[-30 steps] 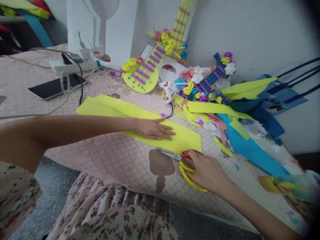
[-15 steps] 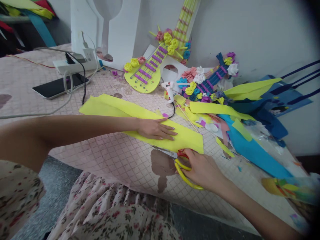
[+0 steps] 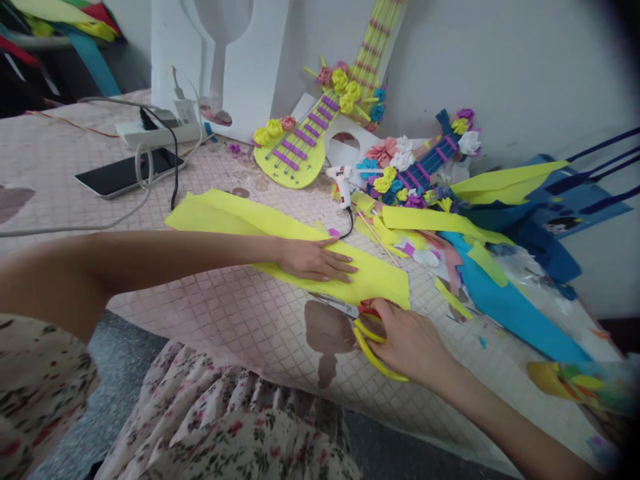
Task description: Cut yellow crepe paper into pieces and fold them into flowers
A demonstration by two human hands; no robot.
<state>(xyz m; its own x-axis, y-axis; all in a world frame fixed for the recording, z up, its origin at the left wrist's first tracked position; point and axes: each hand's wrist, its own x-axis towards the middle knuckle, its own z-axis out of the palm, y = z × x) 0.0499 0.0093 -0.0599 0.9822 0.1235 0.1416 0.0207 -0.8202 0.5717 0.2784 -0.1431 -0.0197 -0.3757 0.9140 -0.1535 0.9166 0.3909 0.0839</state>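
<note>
A long folded strip of yellow crepe paper (image 3: 375,272) lies slantwise across the table. My left hand (image 3: 313,259) rests flat on it, fingers stretched toward the right. In my right hand (image 3: 413,337) is a pair of scissors (image 3: 373,350) with yellow and red handles. Their blades point left, along the near edge of the paper's right end; I cannot tell whether any paper is between them.
Behind the paper stand a white glue gun (image 3: 343,185), a yellow paper guitar (image 3: 295,153) and a blue flowered one (image 3: 425,167). Paper scraps and a blue strip (image 3: 515,300) lie to the right. A tablet (image 3: 130,173) and power strip (image 3: 157,133) sit at the left.
The whole view has shifted slightly, so everything appears a little further right. My hands, the scissors and the yellow paper keep the same places relative to each other.
</note>
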